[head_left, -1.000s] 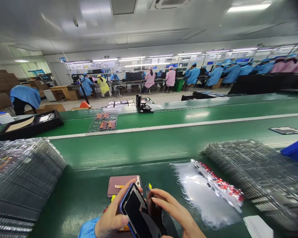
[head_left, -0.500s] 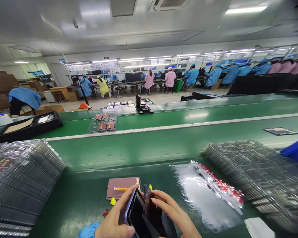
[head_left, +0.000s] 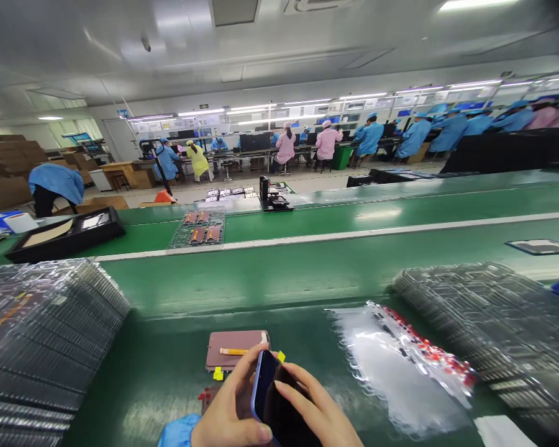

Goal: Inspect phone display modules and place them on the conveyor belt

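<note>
"What does the phone (head_left: 279, 406) at bottom centre look like?"

"Glossy black glass, with a shiny blue edge."

"And the mauve panel (head_left: 235, 347) just above it?"

"Smooth and matt."

"What about the trays (head_left: 41, 335) at lower left?"

"Clear ridged plastic, glossy, like the trays (head_left: 487, 329) at lower right. The bag (head_left: 400, 372) between them is crinkled clear film."

"The belt (head_left: 279, 276) across the middle?"

"Smooth green, faintly shiny. The sleeve (head_left: 179, 431) at the bottom edge is thin blue cloth"
</note>
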A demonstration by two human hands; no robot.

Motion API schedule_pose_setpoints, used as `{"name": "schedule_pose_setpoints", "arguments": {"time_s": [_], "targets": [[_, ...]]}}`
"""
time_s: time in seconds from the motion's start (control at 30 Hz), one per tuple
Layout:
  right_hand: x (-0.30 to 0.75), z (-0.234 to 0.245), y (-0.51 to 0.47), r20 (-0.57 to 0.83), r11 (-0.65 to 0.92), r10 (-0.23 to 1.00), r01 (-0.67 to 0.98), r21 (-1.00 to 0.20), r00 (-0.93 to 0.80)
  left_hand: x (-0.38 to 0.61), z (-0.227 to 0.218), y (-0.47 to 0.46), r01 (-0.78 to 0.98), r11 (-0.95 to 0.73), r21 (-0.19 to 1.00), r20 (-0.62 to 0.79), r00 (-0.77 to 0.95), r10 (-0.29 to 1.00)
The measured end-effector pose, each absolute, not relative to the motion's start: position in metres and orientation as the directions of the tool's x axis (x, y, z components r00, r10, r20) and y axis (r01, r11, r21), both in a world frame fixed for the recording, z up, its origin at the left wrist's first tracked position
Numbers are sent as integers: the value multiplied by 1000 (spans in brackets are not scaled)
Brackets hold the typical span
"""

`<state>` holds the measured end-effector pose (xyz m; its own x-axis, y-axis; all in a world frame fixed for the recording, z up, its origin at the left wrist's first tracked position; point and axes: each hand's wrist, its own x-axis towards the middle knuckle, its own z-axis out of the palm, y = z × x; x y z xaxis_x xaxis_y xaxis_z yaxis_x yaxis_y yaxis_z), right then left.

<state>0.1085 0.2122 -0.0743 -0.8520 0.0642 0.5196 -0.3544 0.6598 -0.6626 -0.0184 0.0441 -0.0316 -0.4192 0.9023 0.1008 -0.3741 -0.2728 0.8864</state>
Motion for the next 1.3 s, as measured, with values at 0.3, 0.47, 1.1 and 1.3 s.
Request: {"name": "schedule_pose_setpoints", "arguments": {"time_s": [0.3,0.47,1.1,1.3], "targets": [[108,-76,210,580,759,60,-340,-555,-813,-17,-33,45,-394,-285,874,104,-421,901],[104,-91,212,667,799,41,-377,-469,-744,-19,-37,44,-360,-297,884,134,-414,900],[107,-66,216,613,837,-78,-385,-388,-786,-16,-27,45,-327,-288,900,134,-422,897],[113,-71,205,564,764,93,-305,-569,-820,-16,-24,44,-298,-285,911,139,-430,892]]}}
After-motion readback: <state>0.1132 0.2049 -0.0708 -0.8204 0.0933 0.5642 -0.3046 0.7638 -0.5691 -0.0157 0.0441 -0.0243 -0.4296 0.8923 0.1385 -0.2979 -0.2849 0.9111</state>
